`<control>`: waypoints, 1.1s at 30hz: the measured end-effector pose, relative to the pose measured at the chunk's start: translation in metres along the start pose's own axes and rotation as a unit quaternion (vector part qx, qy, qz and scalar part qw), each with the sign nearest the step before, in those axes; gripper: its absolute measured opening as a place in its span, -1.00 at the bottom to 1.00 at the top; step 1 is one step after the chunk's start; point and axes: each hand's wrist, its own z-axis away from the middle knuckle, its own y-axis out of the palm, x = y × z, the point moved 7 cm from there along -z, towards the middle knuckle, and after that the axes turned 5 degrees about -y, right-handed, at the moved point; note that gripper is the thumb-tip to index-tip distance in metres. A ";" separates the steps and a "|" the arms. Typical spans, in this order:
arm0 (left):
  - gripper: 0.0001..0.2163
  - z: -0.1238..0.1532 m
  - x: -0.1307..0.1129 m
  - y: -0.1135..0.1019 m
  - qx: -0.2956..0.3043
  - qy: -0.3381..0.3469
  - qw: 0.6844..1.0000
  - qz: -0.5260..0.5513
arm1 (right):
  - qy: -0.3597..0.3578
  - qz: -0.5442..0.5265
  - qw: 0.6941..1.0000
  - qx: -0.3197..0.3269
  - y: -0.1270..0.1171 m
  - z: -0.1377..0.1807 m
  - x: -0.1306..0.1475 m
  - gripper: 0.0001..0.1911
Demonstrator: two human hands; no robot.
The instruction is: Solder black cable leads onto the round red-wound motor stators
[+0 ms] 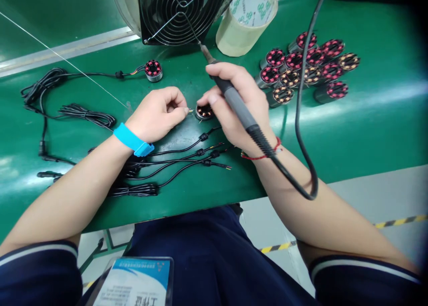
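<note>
My right hand (239,103) grips a soldering iron (236,103) like a pen, its tip pointing up and away toward the fan. Two fingers of the same hand reach down to a small round motor stator (203,113) with copper windings, partly hidden by them. Just left of that stator, my left hand (160,112) is closed in a pinch on thin wires (191,111), whose ends show beside the stator. Below both hands lie black cables (180,150) with stripped, coloured wire ends. A stator with red windings (153,70), joined to a cable, sits further back.
Several stators (297,69) with red or copper windings stand grouped at the right. Behind my hands are a fan with a wire guard (182,11) and a roll of clear tape (247,20). Coiled cables (45,85) lie at the left. The iron's cord (301,118) loops over my right forearm.
</note>
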 end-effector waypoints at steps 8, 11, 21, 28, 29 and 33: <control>-0.95 0.000 0.002 0.003 0.003 -0.014 1.000 -0.004 | -0.076 0.051 0.991 -0.100 -0.032 0.005 0.017 -0.91; -0.95 -0.001 0.003 0.003 0.003 -0.019 1.000 0.000 | -0.098 0.062 0.985 -0.131 -0.038 0.009 0.024 -0.90; -0.93 0.000 0.002 0.004 0.008 -0.044 0.999 0.007 | -0.078 0.048 0.989 -0.117 -0.040 0.015 0.027 -0.79; -0.90 0.000 0.002 0.004 0.009 -0.054 0.998 0.009 | -0.005 0.062 0.995 -0.072 -0.035 0.017 0.017 -0.62; -0.90 0.000 0.002 0.004 0.009 -0.055 0.998 0.008 | -0.009 0.064 0.995 -0.077 -0.036 0.016 0.019 -0.61; -0.89 0.000 0.000 0.003 0.008 -0.059 0.998 0.006 | -0.035 0.073 0.993 -0.088 -0.037 0.014 0.023 -0.64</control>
